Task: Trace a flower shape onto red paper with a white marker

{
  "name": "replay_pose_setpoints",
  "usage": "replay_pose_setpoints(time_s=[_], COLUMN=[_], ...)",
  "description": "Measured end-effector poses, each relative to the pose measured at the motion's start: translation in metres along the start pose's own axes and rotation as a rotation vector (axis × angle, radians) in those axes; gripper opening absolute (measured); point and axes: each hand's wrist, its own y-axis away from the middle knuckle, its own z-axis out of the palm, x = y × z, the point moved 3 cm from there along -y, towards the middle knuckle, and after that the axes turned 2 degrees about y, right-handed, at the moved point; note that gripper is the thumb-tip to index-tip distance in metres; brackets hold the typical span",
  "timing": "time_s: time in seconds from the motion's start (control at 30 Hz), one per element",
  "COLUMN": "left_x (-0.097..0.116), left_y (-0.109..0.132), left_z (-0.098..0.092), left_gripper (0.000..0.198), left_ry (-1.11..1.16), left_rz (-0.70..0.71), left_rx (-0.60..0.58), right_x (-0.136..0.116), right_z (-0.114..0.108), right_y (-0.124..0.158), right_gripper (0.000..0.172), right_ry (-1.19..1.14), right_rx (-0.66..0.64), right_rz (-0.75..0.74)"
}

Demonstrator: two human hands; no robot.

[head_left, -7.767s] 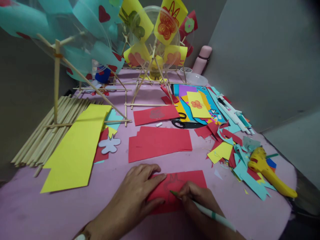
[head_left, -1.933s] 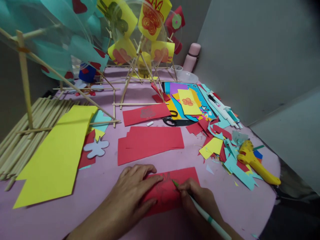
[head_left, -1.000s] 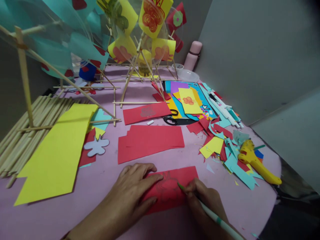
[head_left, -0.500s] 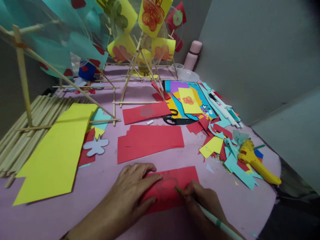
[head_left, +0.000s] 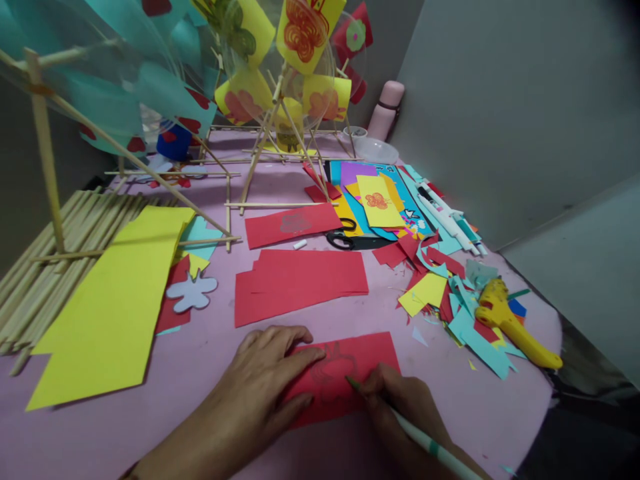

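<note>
My left hand (head_left: 265,380) lies flat with fingers spread on the left end of a red paper strip (head_left: 373,350), pinning it to the pink table (head_left: 210,353). My right hand (head_left: 400,407) is closed around a white and green marker (head_left: 430,447). The marker's green tip touches the strip, where a scribbled round drawing shows.
A stack of red strips (head_left: 300,283) lies just beyond. Yellow paper (head_left: 115,307) and wooden sticks (head_left: 45,267) fill the left. Scissors (head_left: 345,240), coloured sheets (head_left: 375,200), scraps (head_left: 450,293), markers (head_left: 445,220) and a yellow glue gun (head_left: 510,323) sit right. Stick-and-paper wheels (head_left: 280,80) stand behind.
The marker tip has shifted in small strokes over the drawing on the red strip, now lower and to the left. My left hand has stayed pressed on the strip.
</note>
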Motion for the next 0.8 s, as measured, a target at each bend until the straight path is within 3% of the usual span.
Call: replay_pose_setpoints(time_s=[0.8], left_x=[0.0], left_y=[0.001], left_z=[0.001], left_gripper=[0.038], left_ry=[0.021], left_rz=[0.004], left_rx=[-0.008], right_x=[-0.01], right_z=[0.005], right_y=[-0.012], right_gripper=[0.023], right_ry=[0.199], right_rx=[-0.069], right_rz=[0.003])
